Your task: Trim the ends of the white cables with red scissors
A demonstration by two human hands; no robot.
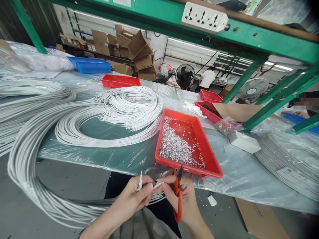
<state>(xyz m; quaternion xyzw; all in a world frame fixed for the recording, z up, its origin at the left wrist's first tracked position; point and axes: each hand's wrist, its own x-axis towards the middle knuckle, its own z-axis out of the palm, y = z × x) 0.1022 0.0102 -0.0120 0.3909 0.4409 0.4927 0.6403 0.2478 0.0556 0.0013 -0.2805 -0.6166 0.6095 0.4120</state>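
My left hand (137,194) is closed around white cables (154,198), and a few of their ends stick up between its fingers. Pinched between the fingertips of both hands is one white cable end (159,184). My right hand (185,194) also carries orange-handled scissors (178,199), their dark blades pointing up past the index finger. From my lap the cable bundle (37,186) loops left and back up onto the table. Just beyond my hands sits a red tray (211,164) with a heap of small shiny metal pieces (174,146).
Coils of white cable (109,142) lie on the plastic-covered table (99,162). Farther back are a red tray (119,80) and a blue tray (92,65). A green frame (274,43) with a power strip (203,17) crosses overhead. At right stands a small white box (245,142).
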